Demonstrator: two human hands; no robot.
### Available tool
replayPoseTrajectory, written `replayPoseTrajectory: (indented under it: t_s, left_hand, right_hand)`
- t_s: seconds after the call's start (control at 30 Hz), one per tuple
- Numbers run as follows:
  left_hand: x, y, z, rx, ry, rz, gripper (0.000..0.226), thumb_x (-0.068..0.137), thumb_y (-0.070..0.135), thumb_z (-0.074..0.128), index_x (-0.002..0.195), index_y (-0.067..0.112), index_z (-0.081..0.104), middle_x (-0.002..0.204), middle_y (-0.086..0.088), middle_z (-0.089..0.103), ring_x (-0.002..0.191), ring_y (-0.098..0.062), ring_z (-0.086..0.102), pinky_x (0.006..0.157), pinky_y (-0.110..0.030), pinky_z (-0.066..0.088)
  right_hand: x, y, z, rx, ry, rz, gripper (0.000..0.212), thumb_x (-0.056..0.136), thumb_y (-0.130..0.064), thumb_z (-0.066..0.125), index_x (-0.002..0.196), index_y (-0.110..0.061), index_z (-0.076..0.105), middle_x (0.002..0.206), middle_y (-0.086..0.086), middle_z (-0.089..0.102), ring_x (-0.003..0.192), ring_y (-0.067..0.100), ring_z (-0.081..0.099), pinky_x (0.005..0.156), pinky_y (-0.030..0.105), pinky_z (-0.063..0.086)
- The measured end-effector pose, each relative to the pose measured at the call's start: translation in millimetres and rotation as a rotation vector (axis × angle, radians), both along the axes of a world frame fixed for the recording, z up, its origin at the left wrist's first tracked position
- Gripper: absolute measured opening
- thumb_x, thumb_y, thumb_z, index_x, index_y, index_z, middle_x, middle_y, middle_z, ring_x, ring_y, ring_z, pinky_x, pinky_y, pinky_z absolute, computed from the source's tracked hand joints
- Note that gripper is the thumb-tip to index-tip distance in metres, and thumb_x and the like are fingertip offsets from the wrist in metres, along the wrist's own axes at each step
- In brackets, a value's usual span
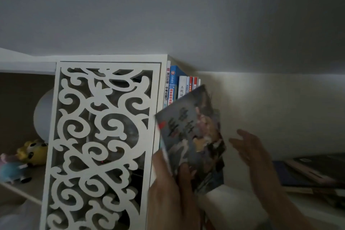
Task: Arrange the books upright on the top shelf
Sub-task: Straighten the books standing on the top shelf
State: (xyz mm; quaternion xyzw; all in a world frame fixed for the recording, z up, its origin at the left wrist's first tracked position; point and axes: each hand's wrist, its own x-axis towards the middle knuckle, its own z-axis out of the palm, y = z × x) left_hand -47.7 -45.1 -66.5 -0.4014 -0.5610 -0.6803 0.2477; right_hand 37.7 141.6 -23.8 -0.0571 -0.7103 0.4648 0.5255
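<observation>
Here, two hands (209, 170), one tilted book (190, 132), about seven upright books (182, 86).

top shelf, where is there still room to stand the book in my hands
Free: the stretch right of the upright row, bordered by the wall behind and the flat stack further right. Crowded: the row packs tight against the fretwork cabinet. The left hand grips the tilted book; the right hand hovers open.

Left hand (171, 183) grips with curled fingers; right hand (250, 147) spread.
</observation>
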Motion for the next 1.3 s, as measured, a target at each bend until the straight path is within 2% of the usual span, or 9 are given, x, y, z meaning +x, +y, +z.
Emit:
replayPoseTrajectory:
  t_s: [0.23, 0.3, 0.43, 0.53, 0.67, 0.83, 0.93, 1.03, 1.3]
  left_hand:
    - [18, 85, 24, -0.120, 0.052, -0.237, 0.046, 0.108, 0.034, 0.045, 0.141, 0.056, 0.022, 0.115, 0.027, 0.067, 0.097, 0.006, 0.069, 0.080, -0.021, 0.060]
    - [13, 100, 28, -0.191, 0.056, -0.207, 0.049, 0.108, 0.027, 0.046, 0.151, 0.032, 0.023, 0.124, 0.019, 0.064, 0.099, 0.013, 0.063, 0.078, -0.008, 0.054]
    - [-2, 115, 12, -0.243, -0.034, -0.130, 0.042, 0.099, 0.040, 0.053, 0.134, 0.024, 0.036, 0.116, 0.013, 0.062, 0.100, -0.004, 0.063, 0.080, -0.036, 0.061]
    - [0, 115, 1, -0.273, 0.091, 0.112, 0.038, 0.101, 0.053, 0.039, 0.126, 0.025, 0.039, 0.113, 0.008, 0.054, 0.096, -0.008, 0.055, 0.077, -0.037, 0.058]
    - [-4, 96, 10, -0.207, 0.236, 0.453, 0.051, 0.104, 0.061, 0.032, 0.128, 0.022, 0.056, 0.137, -0.006, 0.043, 0.121, -0.019, 0.043, 0.094, -0.035, 0.050]
    - [-11, 89, 6, -0.399, 0.106, 0.429, 0.067, 0.095, 0.079, 0.029, 0.154, 0.050, 0.019, 0.166, -0.009, 0.004, 0.154, -0.032, 0.006, 0.119, -0.052, 0.033]
    - [-14, 89, 6, -0.485, 0.010, 0.395, 0.070, 0.089, 0.081, 0.037, 0.150, 0.060, 0.009, 0.159, -0.011, 0.021, 0.147, -0.037, 0.028, 0.112, -0.058, 0.041]
    - [-20, 92, 4, -0.517, 0.017, 0.351, 0.062, 0.094, 0.074, 0.035, 0.146, 0.063, 0.003, 0.139, -0.009, 0.042, 0.126, -0.033, 0.050, 0.100, -0.056, 0.050]
    - [-5, 102, 6, -0.488, -0.050, 0.205, 0.057, 0.099, 0.070, 0.029, 0.148, 0.061, 0.001, 0.155, -0.007, 0.032, 0.141, -0.031, 0.042, 0.108, -0.052, 0.048]
  right_hand:
    - [23, 55, 35, -0.174, -0.186, -0.044, 0.032, 0.084, 0.002, 0.074, 0.108, -0.017, 0.065, 0.091, 0.010, 0.073, 0.089, 0.027, 0.069, 0.075, 0.036, 0.051]
    - [26, 67, 39, -0.216, -0.231, -0.096, 0.013, 0.083, -0.007, 0.078, 0.094, -0.010, 0.070, 0.089, 0.007, 0.071, 0.089, 0.024, 0.066, 0.075, 0.032, 0.046]
    - [16, 71, 31, -0.261, -0.310, -0.049, 0.072, 0.050, -0.061, 0.090, 0.095, -0.009, 0.068, 0.087, 0.006, 0.072, 0.083, 0.023, 0.069, 0.069, 0.032, 0.049]
    - [4, 60, 32, -0.214, -0.379, 0.060, 0.027, 0.079, -0.036, 0.078, 0.087, -0.010, 0.076, 0.083, 0.010, 0.073, 0.080, 0.025, 0.070, 0.074, 0.034, 0.049]
    - [-12, 53, 30, -0.316, -0.311, 0.129, 0.017, 0.091, -0.017, 0.066, 0.092, -0.003, 0.076, 0.086, 0.013, 0.078, 0.071, 0.023, 0.073, 0.063, 0.028, 0.050]
    - [-31, 49, 25, -0.549, -0.182, 0.290, 0.024, 0.093, -0.009, 0.055, 0.103, 0.003, 0.072, 0.092, 0.016, 0.077, 0.072, 0.026, 0.075, 0.065, 0.034, 0.056]
    - [-32, 52, 25, -0.602, -0.045, 0.297, 0.015, 0.088, -0.006, 0.058, 0.094, 0.003, 0.068, 0.070, 0.009, 0.071, 0.057, 0.020, 0.068, 0.049, 0.025, 0.052]
    - [-37, 54, 24, -0.607, -0.037, 0.262, 0.019, 0.081, -0.011, 0.065, 0.095, 0.001, 0.068, 0.067, 0.008, 0.066, 0.061, 0.022, 0.059, 0.059, 0.033, 0.047]
    - [-54, 48, 29, -0.562, -0.228, 0.270, 0.023, 0.097, -0.013, 0.054, 0.083, -0.005, 0.070, 0.062, 0.002, 0.071, 0.051, 0.013, 0.066, 0.050, 0.022, 0.048]
